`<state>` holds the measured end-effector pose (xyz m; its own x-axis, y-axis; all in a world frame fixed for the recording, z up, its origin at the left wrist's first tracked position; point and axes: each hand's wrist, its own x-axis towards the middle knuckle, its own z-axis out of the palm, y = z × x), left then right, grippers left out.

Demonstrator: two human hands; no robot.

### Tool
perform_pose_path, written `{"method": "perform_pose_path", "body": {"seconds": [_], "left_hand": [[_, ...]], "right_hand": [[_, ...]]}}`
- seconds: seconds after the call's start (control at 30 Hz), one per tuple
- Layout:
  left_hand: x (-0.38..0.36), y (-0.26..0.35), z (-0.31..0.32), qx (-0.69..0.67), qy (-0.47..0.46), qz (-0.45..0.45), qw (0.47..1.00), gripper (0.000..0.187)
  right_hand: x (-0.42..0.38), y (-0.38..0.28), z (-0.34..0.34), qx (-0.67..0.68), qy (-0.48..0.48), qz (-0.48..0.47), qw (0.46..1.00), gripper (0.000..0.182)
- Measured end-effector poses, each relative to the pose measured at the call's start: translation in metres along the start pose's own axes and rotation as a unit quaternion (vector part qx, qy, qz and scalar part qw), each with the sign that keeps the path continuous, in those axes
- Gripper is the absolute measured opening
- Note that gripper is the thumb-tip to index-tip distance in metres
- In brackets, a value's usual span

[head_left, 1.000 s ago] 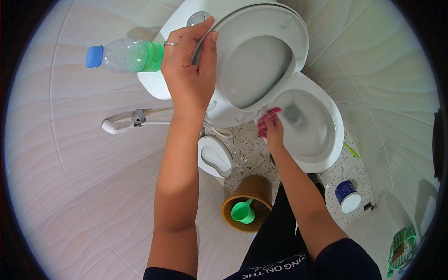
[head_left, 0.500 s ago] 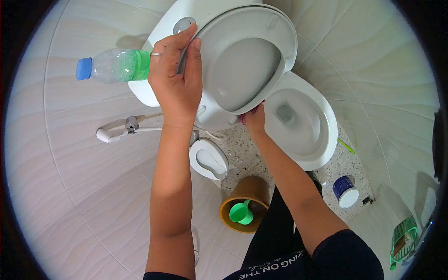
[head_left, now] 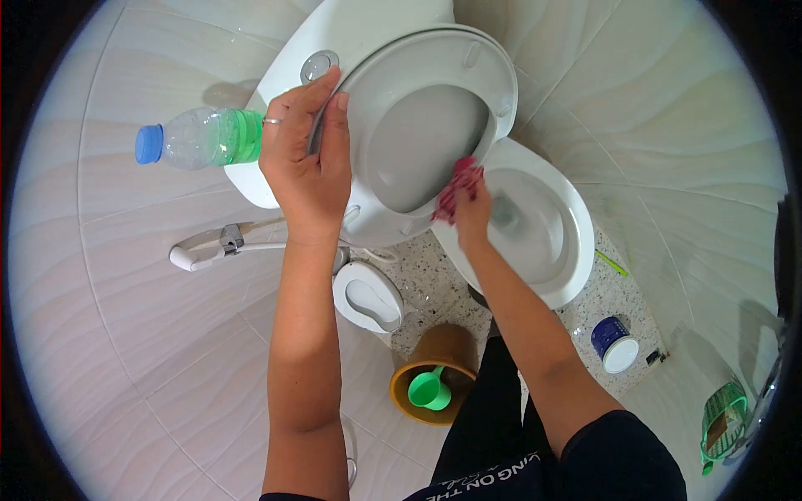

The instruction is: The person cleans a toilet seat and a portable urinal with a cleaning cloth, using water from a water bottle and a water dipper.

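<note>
My left hand [head_left: 307, 171] grips the left edge of the raised toilet seat [head_left: 418, 60], thumb and fingers pinched together on it. Behind the seat, the lid [head_left: 422, 142] shows through the opening. A crumpled red patterned cloth [head_left: 456, 192] is in my right hand [head_left: 474, 215], pressed against the lower part of the seat ring. Below the seat lies the white toilet bowl [head_left: 579, 225], with some water at its bottom. Just left of my left hand, a clear bottle [head_left: 192, 138] with green liquid and a blue cap lies on the cistern [head_left: 251, 184], partly hidden by that hand.
A hand sprayer [head_left: 196, 255] hangs on the left wall. On the speckled floor are a white oval pan [head_left: 341, 292], a brown bucket [head_left: 401, 392] holding a green dipper [head_left: 428, 391], and a blue-and-white tub [head_left: 614, 344]. A green basket [head_left: 723, 422] is at lower right.
My right hand with the red cloth has come up from under the seat's lower edge onto its front face. My left hand keeps its grip; the whole view has shifted slightly.
</note>
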<state>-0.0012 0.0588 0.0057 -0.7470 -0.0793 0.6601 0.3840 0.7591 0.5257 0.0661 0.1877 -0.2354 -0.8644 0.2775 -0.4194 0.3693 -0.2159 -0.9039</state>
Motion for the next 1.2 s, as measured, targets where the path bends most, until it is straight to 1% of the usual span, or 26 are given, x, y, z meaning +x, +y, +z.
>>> {"method": "perform_pose_path", "body": {"seconds": [0.07, 0.1, 0.17, 0.23, 0.3, 0.33, 0.37, 0.4, 0.47, 0.5, 0.53, 0.57, 0.6, 0.63, 0.67, 0.73, 0.8, 0.83, 0.9, 0.93, 1.0, 1.03, 1.07, 1.13, 1.17, 1.2], "left_hand": [[0.002, 0.002, -0.001, 0.004, 0.002, 0.005, 1.000, 0.021], [0.002, 0.003, -0.002, 0.019, -0.005, 0.007, 1.000, 0.021], [0.003, 0.007, -0.003, 0.029, -0.012, 0.013, 0.999, 0.021], [0.002, 0.009, -0.002, 0.019, -0.017, -0.022, 0.999, 0.022], [0.001, 0.007, -0.002, 0.021, -0.018, -0.020, 0.999, 0.022], [0.001, 0.006, -0.001, 0.026, -0.016, -0.019, 0.999, 0.023], [0.000, 0.007, 0.000, 0.025, -0.018, -0.017, 0.999, 0.023], [0.000, 0.007, 0.000, 0.024, -0.016, -0.023, 0.999, 0.023], [0.000, 0.005, -0.001, 0.023, -0.011, -0.029, 0.999, 0.024], [0.000, 0.004, -0.001, 0.023, -0.009, -0.024, 0.999, 0.024], [0.000, 0.003, 0.000, 0.022, -0.008, -0.019, 1.000, 0.024], [0.000, 0.004, 0.000, 0.021, -0.009, -0.018, 1.000, 0.024], [0.000, 0.005, -0.001, 0.031, -0.013, -0.013, 0.999, 0.023], [0.001, 0.006, -0.001, 0.043, -0.015, -0.008, 0.999, 0.023], [0.002, 0.006, -0.001, 0.042, -0.015, -0.009, 0.999, 0.023], [0.001, 0.006, -0.001, 0.046, -0.012, -0.011, 0.999, 0.021], [0.000, 0.008, -0.002, 0.039, -0.020, -0.025, 0.999, 0.019], [0.000, 0.008, -0.002, 0.032, -0.023, -0.036, 0.999, 0.016], [-0.001, 0.002, 0.000, 0.007, -0.007, -0.026, 1.000, 0.018], [0.000, 0.001, 0.001, -0.021, 0.007, -0.013, 1.000, 0.020], [0.003, 0.004, -0.002, -0.004, 0.002, -0.007, 1.000, 0.020], [0.001, 0.005, -0.004, 0.012, -0.013, -0.005, 1.000, 0.019], [0.000, 0.004, -0.004, 0.016, -0.014, -0.008, 1.000, 0.019], [0.000, 0.001, -0.002, -0.020, 0.001, -0.006, 1.000, 0.018], [0.001, 0.000, -0.002, -0.019, 0.004, -0.004, 1.000, 0.018], [0.002, -0.002, -0.002, -0.007, 0.003, 0.014, 1.000, 0.018]], "right_hand": [[-0.019, 0.044, -0.002, -0.146, -0.069, -0.064, 0.985, 0.027], [-0.024, 0.036, -0.009, -0.146, -0.066, -0.068, 0.985, 0.027], [-0.029, 0.005, -0.023, -0.075, -0.131, 0.029, 0.988, 0.033], [0.002, -0.014, -0.033, -0.090, -0.012, -0.086, 0.992, 0.034], [0.041, -0.043, -0.027, -0.041, 0.118, -0.197, 0.973, 0.030], [0.058, -0.058, -0.023, 0.091, 0.076, -0.152, 0.981, 0.027], [0.073, -0.068, -0.019, 0.223, 0.032, -0.106, 0.969, 0.025], [0.089, -0.060, -0.016, 0.224, 0.033, -0.106, 0.968, 0.025], [0.115, -0.012, -0.014, 0.242, 0.021, 0.038, 0.969, 0.021], [0.117, 0.017, -0.007, -0.040, 0.096, -0.075, 0.992, 0.022], [0.110, 0.022, -0.011, -0.040, 0.098, -0.075, 0.991, 0.022], [0.100, 0.029, -0.018, -0.166, 0.082, -0.122, 0.975, 0.022], [0.094, 0.032, -0.022, -0.290, 0.063, -0.167, 0.940, 0.023], [0.098, 0.033, -0.025, -0.224, 0.044, -0.151, 0.962, 0.024], [0.105, 0.032, -0.029, -0.225, 0.044, -0.151, 0.961, 0.024], [0.115, 0.003, -0.032, -0.218, 0.046, -0.082, 0.971, 0.020], [0.156, -0.010, -0.036, -0.248, 0.032, -0.091, 0.964, 0.019], [0.154, -0.029, -0.036, -0.248, 0.030, -0.091, 0.964, 0.019], [0.150, -0.075, -0.034, -0.356, 0.021, -0.140, 0.924, 0.017], [0.146, -0.076, -0.036, -0.357, 0.018, -0.145, 0.923, 0.017], [0.126, -0.070, -0.043, -0.270, 0.078, -0.285, 0.916, 0.017], [0.113, -0.086, -0.044, -0.215, 0.081, -0.294, 0.928, 0.019], [0.114, -0.089, -0.040, -0.215, 0.077, -0.292, 0.929, 0.019], [0.122, -0.093, -0.031, -0.237, 0.112, -0.381, 0.887, 0.022], [0.125, -0.095, -0.021, -0.259, 0.079, -0.372, 0.888, 0.023], [0.122, -0.102, -0.014, -0.258, 0.077, -0.376, 0.887, 0.023]]}}
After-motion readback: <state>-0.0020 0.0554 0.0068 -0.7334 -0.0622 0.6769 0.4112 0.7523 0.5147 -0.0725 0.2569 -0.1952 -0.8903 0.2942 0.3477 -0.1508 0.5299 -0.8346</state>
